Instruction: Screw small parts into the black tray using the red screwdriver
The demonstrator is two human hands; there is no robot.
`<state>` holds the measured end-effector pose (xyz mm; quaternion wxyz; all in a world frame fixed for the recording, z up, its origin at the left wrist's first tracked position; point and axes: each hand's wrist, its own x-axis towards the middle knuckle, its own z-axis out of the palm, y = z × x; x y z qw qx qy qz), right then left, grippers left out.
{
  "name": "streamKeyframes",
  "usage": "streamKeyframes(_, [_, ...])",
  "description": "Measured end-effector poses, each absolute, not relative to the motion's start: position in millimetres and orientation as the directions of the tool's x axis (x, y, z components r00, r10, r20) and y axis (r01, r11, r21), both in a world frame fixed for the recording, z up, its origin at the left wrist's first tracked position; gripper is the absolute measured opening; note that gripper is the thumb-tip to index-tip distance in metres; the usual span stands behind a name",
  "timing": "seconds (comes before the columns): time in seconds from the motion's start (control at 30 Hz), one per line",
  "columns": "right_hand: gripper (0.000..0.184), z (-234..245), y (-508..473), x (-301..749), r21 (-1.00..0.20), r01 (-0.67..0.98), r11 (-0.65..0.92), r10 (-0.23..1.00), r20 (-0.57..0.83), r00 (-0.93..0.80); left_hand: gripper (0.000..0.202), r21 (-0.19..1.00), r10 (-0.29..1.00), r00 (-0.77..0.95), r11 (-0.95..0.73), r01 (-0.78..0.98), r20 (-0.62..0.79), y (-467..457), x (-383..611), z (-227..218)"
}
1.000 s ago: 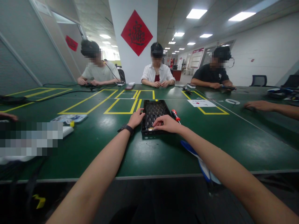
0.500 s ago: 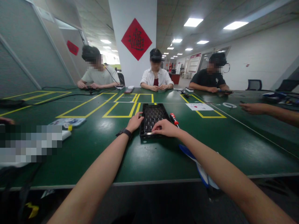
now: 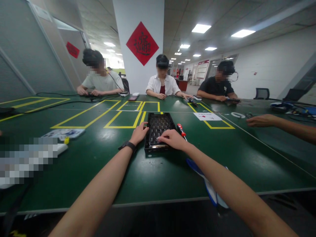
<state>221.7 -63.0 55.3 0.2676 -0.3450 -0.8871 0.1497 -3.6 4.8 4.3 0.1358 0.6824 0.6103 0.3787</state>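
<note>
A black perforated tray [image 3: 158, 123] lies on the green table [image 3: 153, 174] in front of me. My left hand [image 3: 139, 133], with a dark watch on the wrist, rests against the tray's left rim, fingers curled on the edge. My right hand [image 3: 172, 138] lies over the tray's near right corner with the fingers bent down into it; whether they hold anything is hidden. A red-handled screwdriver [image 3: 181, 129] lies just right of the tray, beside my right hand.
Yellow tape rectangles [image 3: 123, 119] mark the table. A blue and white object [image 3: 208, 187] lies under my right forearm. Three people sit across the table. Another person's hand [image 3: 259, 121] reaches in from the right. A white sheet [image 3: 206, 116] and a flat blue-white item [image 3: 63, 133] lie nearby.
The view has dropped and shifted slightly, so the tray and both hands sit lower in frame. Both hands stay on the tray. The person's hand on the right moved a little leftward.
</note>
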Motion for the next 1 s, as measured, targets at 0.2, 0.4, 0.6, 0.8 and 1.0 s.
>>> streamKeyframes(0.2, [0.025, 60, -24, 234, -0.35, 0.798, 0.491, 0.854, 0.374, -0.362, 0.043, 0.634, 0.934, -0.004, -0.238, 0.736, 0.356, 6, -6, 3])
streamKeyframes(0.4, [0.025, 59, 3, 217, -0.15, 0.892, 0.427, 0.888, 0.253, -0.383, 0.049, 0.636, 0.937, 0.02, -0.252, 0.729, 0.349, 6, -7, 1])
streamKeyframes(0.6, [0.03, 56, 24, 199, -0.106, 0.925, 0.366, 0.918, 0.207, -0.339, 0.051, 0.643, 0.934, 0.041, -0.276, 0.714, 0.355, 5, -6, -1])
streamKeyframes(0.8, [0.02, 56, 47, 201, -0.162, 0.907, 0.388, 0.922, 0.079, -0.38, 0.052, 0.67, 0.935, 0.035, -0.279, 0.688, 0.354, 5, -7, -1])
streamKeyframes(1.0, [0.015, 49, 48, 203, -0.19, 0.898, 0.396, 0.918, 0.061, -0.392, 0.051, 0.657, 0.93, 0.045, -0.292, 0.696, 0.365, 5, -7, -1])
